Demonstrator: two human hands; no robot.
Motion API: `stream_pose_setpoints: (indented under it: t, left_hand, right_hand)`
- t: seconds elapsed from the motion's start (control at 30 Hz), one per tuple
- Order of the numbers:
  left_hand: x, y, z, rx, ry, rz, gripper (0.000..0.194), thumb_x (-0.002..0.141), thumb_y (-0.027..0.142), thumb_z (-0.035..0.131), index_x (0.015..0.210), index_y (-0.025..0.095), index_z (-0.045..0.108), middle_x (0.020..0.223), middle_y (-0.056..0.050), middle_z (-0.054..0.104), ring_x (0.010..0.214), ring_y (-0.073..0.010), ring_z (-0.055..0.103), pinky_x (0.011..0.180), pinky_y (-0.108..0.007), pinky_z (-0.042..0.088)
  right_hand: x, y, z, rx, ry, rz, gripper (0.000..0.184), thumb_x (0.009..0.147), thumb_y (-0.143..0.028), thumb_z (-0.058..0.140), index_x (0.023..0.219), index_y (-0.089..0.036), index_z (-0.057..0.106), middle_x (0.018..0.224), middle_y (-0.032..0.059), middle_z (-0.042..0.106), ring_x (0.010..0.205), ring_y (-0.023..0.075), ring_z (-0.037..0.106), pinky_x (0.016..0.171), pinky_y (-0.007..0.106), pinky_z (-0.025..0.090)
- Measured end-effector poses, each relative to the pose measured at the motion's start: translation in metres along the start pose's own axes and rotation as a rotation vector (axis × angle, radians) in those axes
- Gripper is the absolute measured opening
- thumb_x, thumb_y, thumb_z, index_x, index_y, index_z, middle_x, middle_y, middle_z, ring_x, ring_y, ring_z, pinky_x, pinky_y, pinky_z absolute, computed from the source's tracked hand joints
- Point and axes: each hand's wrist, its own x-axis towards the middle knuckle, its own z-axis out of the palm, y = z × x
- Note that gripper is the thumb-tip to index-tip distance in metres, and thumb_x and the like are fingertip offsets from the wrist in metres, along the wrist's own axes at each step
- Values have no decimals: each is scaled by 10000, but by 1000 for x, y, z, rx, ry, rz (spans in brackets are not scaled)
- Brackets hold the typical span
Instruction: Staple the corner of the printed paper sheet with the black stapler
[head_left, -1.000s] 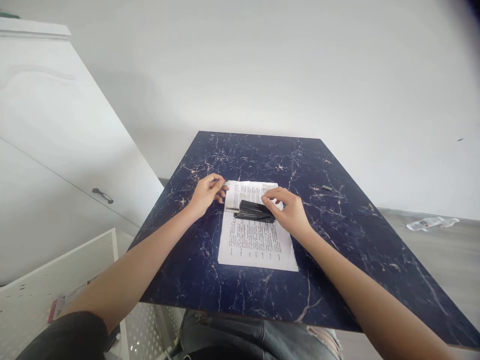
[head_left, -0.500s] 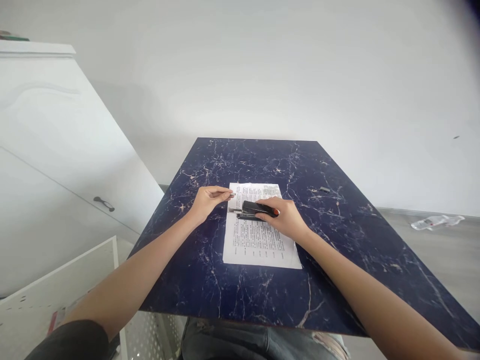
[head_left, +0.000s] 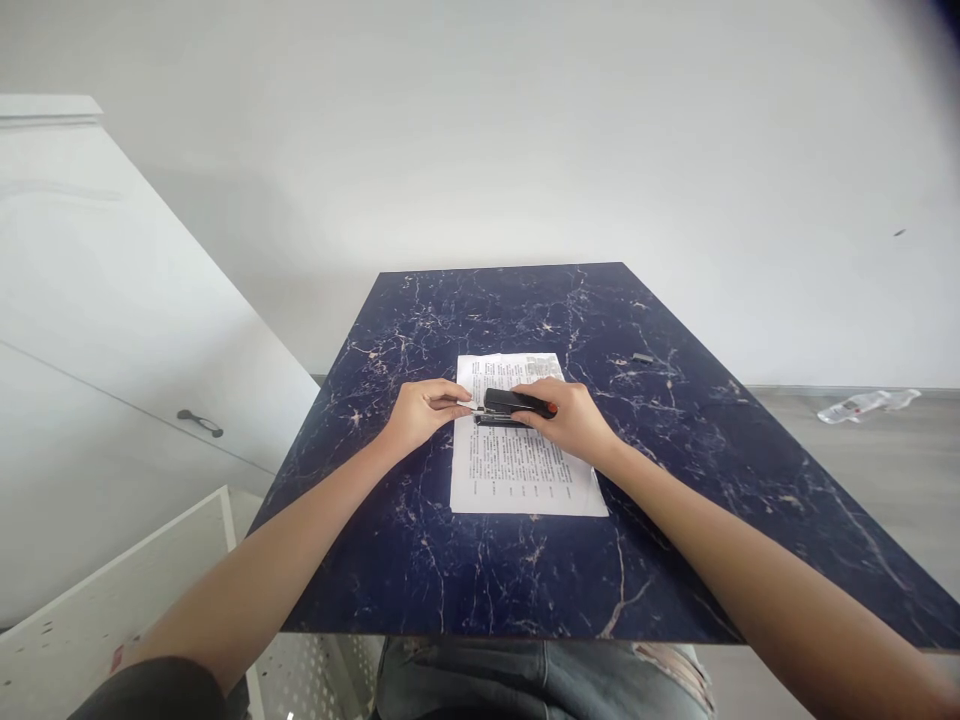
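A black stapler with an orange-red mark at its rear lies across a printed sheet of paper, its front end toward the left. My right hand is closed around its rear half. At the stapler's front, my left hand pinches a small silvery piece that looks like a strip of staples, mostly hidden by the fingertips. Those fingertips are close to the stapler's open front; whether they touch it I cannot tell.
The sheet lies on a dark blue marbled table. A small dark grey piece sits to the right. A white cabinet and a perforated white container stand at left. Clear plastic packaging lies on the floor at right.
My left hand has brought the small piece down to the stapler's front end, where the silvery slide stuck out. My right hand keeps its hold. The view has shifted slightly.
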Motion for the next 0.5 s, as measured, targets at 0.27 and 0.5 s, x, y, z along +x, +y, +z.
stream_pose_setpoints:
  t: [0.27, 0.5]
  left_hand:
    - [3, 9, -1, 177, -13, 111, 63, 873, 323, 826, 877, 260, 827, 1001, -66, 804, 919, -226, 761, 890, -408, 619]
    - [6, 2, -2, 172, -46, 87, 75, 859, 328, 839, 876, 256, 823, 995, -58, 809, 935, -231, 766, 934, -413, 594]
  right_hand:
    - [1, -3, -2, 13, -8, -3, 271, 911, -321, 744, 1179, -314, 781, 1070, 41, 791, 981, 255, 725, 875, 433, 589]
    - [1, -1, -2, 16, -12, 1, 276, 911, -313, 746, 1185, -315, 779, 1068, 39, 790, 981, 256, 725, 870, 439, 593]
